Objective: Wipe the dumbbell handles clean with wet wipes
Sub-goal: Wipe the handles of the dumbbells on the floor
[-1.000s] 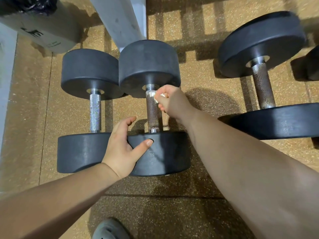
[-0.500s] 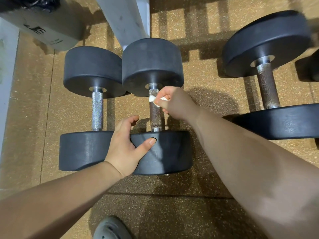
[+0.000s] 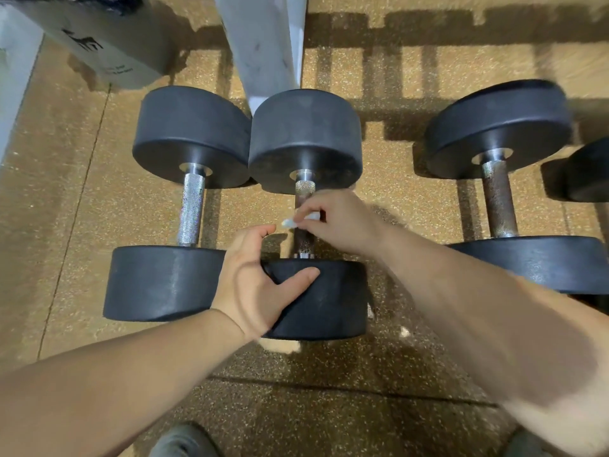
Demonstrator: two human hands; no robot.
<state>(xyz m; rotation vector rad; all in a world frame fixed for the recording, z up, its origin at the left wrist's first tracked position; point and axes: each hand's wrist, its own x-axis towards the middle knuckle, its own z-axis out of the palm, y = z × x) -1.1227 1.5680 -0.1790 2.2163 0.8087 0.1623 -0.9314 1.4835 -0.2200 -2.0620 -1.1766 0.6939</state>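
I am sliding my right hand [image 3: 342, 222], pinching the wipe [image 3: 301, 220] on the handle [image 3: 304, 241], from far end to middle, so half seems wiped. My left hand [image 3: 257, 285] is gripping the near weight [image 3: 329, 301] of this dumbbell [image 3: 306, 140] at the centre of the floor [image 3: 82, 192].

The left hand [image 3: 253, 285], right hand [image 3: 342, 222] and forearms [image 3: 494, 324] are bare; a grey rounded shoe [image 3: 184, 440] shows below.

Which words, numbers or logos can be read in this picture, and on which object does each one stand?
No text is readable.
Grey box: dark logo with small print lines beneath, too blurred to read.
Left dumbbell, middle dumbbell, right dumbbell: no number or brand visible.
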